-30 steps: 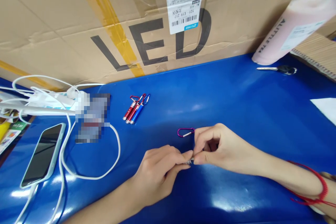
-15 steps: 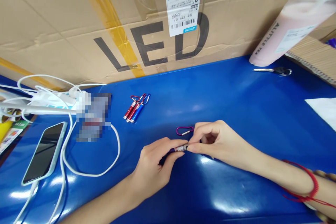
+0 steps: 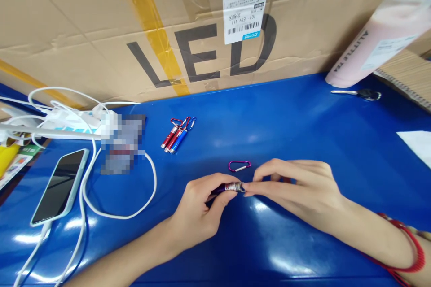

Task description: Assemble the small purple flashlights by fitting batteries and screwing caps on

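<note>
Between thumb and fingers, my left hand (image 3: 205, 204) grips a small dark purple penlight (image 3: 232, 187) with a silver end that points right. The fingertips of my right hand (image 3: 299, 188) are pinched at that silver end; whether they hold a small part is too small to tell. Just above the hands, a purple carabiner (image 3: 239, 166) lies on the blue table. Farther left lie two red penlights (image 3: 169, 137) and a blue penlight (image 3: 179, 141), side by side with carabiners attached.
A large cardboard box (image 3: 101, 31) stands along the back. A pink drink cup (image 3: 370, 45) and a key (image 3: 357, 93) are at the right. At the left are a phone (image 3: 60, 188), white cables (image 3: 156, 179) and a power strip (image 3: 77, 123). White paper (image 3: 417, 143) lies far right.
My right hand has turned, its back now more toward the camera, and its fingers are more stretched at the penlight's end. More of the silver end shows. The whole view has shifted slightly.
</note>
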`<state>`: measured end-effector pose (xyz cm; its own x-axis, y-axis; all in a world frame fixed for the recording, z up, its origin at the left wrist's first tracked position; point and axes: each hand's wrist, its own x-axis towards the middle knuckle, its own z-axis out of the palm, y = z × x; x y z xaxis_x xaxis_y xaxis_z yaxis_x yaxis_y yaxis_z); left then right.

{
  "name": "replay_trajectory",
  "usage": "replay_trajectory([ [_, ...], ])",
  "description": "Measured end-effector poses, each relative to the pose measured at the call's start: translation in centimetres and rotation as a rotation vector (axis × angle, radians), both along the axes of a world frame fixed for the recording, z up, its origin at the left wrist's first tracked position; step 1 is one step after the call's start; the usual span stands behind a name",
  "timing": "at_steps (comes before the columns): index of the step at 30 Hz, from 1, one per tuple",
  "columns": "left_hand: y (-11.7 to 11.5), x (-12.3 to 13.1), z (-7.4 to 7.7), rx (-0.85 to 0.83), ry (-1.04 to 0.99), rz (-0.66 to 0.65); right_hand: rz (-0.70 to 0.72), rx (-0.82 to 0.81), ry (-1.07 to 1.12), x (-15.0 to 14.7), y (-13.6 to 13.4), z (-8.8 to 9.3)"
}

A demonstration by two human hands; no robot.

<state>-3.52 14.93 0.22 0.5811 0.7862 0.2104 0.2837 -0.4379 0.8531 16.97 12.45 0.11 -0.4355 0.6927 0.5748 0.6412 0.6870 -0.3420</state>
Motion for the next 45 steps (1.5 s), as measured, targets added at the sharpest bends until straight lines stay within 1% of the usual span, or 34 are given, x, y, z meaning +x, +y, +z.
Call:
replay_trajectory([
  [4,0.0,0.0,-0.1,-0.001,0.022,-0.056,0.019,-0.014,0.014,0.1,0.0,0.3],
  [8,-0.1,-0.1,-0.4,0.032,0.033,-0.108,0.049,-0.111,0.050,0.1,-0.2,0.6],
  [13,-0.2,-0.4,-0.8,0.064,0.014,-0.138,0.032,-0.179,0.123,-0.3,-0.3,0.6],
  [16,-0.2,-0.5,-1.0,0.118,0.018,-0.162,0.029,-0.257,0.203,-0.5,0.0,0.4],
  [21,0.0,-0.4,-1.2,0.283,0.038,-0.172,0.003,-0.466,0.365,-1.1,0.4,0.0],
  [26,-0.1,-0.4,-1.3,0.335,-0.010,-0.149,-0.035,-0.685,0.519,-1.7,0.5,0.0],
  [30,0.0,-0.6,-1.1,0.388,-0.038,-0.131,-0.001,-0.960,0.690,-2.0,0.4,-0.1],
  [33,0.2,-0.7,-1.2,0.423,-0.023,-0.149,0.002,-1.076,0.739,-1.9,0.5,-0.4],
  [35,0.3,-0.7,-1.3,0.420,-0.017,-0.159,-0.011,-1.117,0.730,-1.8,0.5,-0.5],
  [38,0.3,-0.5,-1.5,0.371,-0.030,-0.145,-0.019,-1.157,0.716,-1.7,0.6,-0.4],
  [42,0.0,-0.4,-1.5,0.306,-0.045,-0.114,-0.046,-1.084,0.680,-1.6,0.8,-0.2],
  [45,0.0,-0.4,-1.5,0.271,-0.031,-0.091,-0.059,-1.061,0.651,-1.6,0.9,-0.1],
])
